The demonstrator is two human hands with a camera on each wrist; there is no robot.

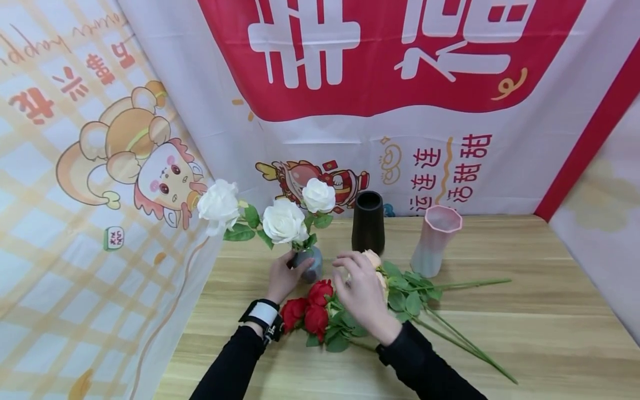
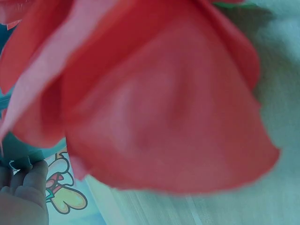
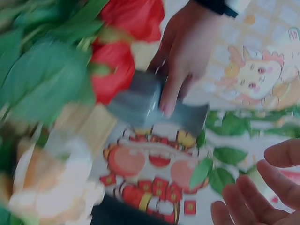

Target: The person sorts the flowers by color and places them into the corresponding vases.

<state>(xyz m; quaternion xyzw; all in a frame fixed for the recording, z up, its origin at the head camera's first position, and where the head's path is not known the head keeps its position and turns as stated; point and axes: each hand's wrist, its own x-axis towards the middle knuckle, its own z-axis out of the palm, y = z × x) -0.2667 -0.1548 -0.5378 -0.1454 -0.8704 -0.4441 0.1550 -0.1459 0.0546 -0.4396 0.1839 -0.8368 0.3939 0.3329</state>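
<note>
My left hand (image 1: 284,279) grips a small grey-blue vase (image 1: 312,266), thumb across its near side. Several white roses (image 1: 284,221) with green leaves stand in that vase and lean left. Raised to the right of the vase is my right hand (image 1: 361,289), its fingers loosely bent and holding nothing. Red roses (image 1: 316,319) lie between my forearms, and pale peach roses (image 1: 371,259) lie partly hidden behind my right hand. In the right wrist view the vase (image 3: 190,117) shows under the left hand's thumb. A blurred red rose (image 2: 159,103) fills most of the left wrist view.
A black vase (image 1: 368,230) stands behind my right hand. Farther right is a pink-and-white vase (image 1: 429,247). Long green stems (image 1: 465,339) stretch over the wooden table (image 1: 550,311) to the right. Printed cloths (image 1: 310,133) hang at the back and sides.
</note>
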